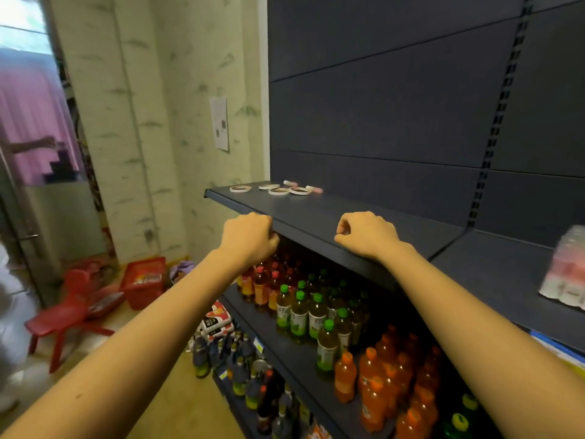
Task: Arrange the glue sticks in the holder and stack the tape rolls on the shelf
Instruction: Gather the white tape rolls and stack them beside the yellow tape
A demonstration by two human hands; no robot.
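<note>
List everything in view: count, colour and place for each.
tape rolls: four, white rims with brown centres, lying flat and unstacked at the upper shelf's far left end
glue sticks: two, pink and white, lying among the tape rolls
upper shelf: one, dark grey
drink bottles: many, green-capped, orange and red, on the lower shelves
wrapped pack: one, pale pink and white, blurred, on the right-hand shelf
paper notice: one, white, on the wall
basket: one, red, on the floor
chair: one, red, on the floor
left hand: fingers curled, at the upper shelf's front edge
right hand: fingers curled, on the same edge
</note>
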